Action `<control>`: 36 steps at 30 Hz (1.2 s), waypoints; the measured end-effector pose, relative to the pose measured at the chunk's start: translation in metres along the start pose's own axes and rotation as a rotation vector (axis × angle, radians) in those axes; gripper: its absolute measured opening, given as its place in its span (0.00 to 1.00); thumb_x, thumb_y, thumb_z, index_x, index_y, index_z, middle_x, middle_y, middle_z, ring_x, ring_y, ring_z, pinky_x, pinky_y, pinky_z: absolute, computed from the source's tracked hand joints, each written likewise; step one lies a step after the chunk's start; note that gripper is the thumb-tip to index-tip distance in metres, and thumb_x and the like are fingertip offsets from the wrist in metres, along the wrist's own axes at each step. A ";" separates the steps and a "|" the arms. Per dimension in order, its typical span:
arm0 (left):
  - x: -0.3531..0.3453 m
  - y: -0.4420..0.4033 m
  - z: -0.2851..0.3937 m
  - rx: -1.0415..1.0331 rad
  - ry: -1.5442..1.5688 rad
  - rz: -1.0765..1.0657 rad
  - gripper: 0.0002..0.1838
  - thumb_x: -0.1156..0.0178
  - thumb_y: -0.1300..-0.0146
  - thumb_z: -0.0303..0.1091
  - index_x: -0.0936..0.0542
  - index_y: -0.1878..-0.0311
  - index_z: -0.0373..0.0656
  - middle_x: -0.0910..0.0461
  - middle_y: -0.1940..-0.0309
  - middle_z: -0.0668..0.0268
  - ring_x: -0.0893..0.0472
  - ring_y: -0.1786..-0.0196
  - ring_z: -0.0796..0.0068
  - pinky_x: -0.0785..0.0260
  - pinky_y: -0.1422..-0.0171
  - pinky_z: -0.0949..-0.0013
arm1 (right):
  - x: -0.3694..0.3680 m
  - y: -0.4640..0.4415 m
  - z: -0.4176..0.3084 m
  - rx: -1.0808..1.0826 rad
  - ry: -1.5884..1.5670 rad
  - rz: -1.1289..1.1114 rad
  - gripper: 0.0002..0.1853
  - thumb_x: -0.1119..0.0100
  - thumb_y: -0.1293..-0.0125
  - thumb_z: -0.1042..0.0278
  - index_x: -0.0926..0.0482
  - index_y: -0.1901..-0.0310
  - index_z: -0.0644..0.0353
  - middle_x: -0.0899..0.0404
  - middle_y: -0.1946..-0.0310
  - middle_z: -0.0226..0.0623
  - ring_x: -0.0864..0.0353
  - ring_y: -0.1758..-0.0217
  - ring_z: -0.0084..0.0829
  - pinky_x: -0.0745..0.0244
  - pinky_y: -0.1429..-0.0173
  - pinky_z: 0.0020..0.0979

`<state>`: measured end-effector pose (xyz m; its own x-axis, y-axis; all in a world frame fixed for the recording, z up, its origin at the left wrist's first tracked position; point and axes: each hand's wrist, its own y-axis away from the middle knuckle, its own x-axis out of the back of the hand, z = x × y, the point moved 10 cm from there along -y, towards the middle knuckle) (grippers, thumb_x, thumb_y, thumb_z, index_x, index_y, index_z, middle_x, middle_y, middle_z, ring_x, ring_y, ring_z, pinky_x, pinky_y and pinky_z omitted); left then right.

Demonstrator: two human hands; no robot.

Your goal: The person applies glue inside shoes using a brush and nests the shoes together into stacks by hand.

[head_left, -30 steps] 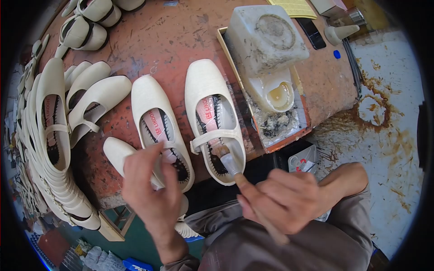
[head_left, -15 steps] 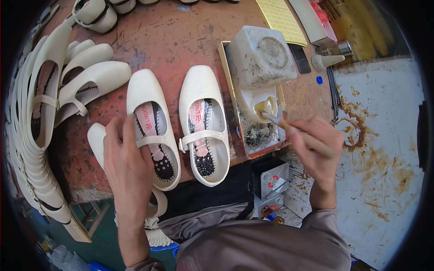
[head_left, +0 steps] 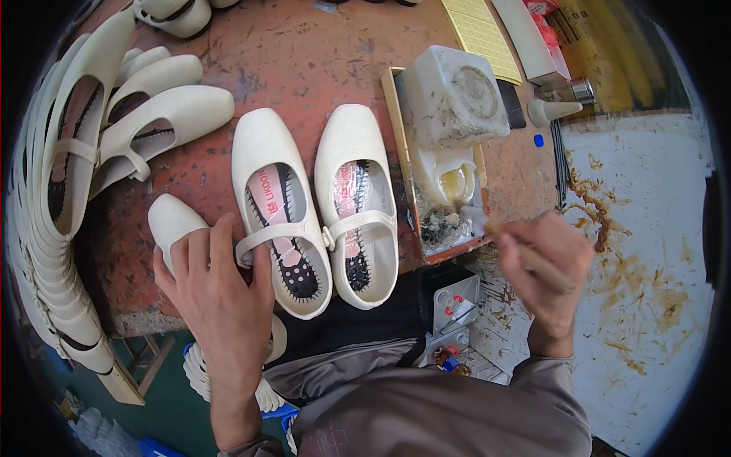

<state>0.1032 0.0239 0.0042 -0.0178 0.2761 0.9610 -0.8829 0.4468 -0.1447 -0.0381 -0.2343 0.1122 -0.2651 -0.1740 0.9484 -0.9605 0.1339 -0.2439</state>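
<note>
My left hand (head_left: 217, 286) is spread over a white shoe (head_left: 177, 217) lying at an angle on the table; it covers the shoe's middle, so contact is unclear. Its thumb is near the strap of a white Mary Jane shoe (head_left: 259, 141). A second Mary Jane (head_left: 349, 137) stands upright beside that one, with pink and black insoles showing in both. On the right, my right hand (head_left: 552, 263) is closed round a wooden-handled brush (head_left: 525, 255). The blurred brush head is near the box edge, below a cut-open container (head_left: 461, 179) of yellowish glue.
A shallow box (head_left: 400, 137) holds the glue container and a stained plastic jug (head_left: 457, 95). Many white shoes (head_left: 57, 282) are stacked along the left. A yellow sheet (head_left: 483, 38), a phone (head_left: 512, 105) and a nozzle bottle (head_left: 544, 113) lie at the back right.
My right hand has drawn the brush out of the glue opening, down and to the right. My left hand's fingers have spread over the leftmost shoe. The view has shifted slightly.
</note>
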 end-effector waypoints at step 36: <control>0.002 0.006 -0.018 -0.034 0.396 0.131 0.14 0.19 0.45 0.25 0.08 0.55 0.47 0.16 0.65 0.69 0.15 0.54 0.65 0.32 0.21 0.41 | -0.117 -0.057 -0.133 0.572 -0.397 -0.254 0.16 0.24 0.44 0.77 0.09 0.52 0.68 0.16 0.60 0.35 0.20 0.65 0.32 0.23 0.68 0.32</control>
<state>0.1066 0.0421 0.0010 0.0586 0.6351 0.7702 -0.8689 0.4123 -0.2738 0.0587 -0.0923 0.0421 0.0646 -0.4865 0.8713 -0.8613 -0.4681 -0.1976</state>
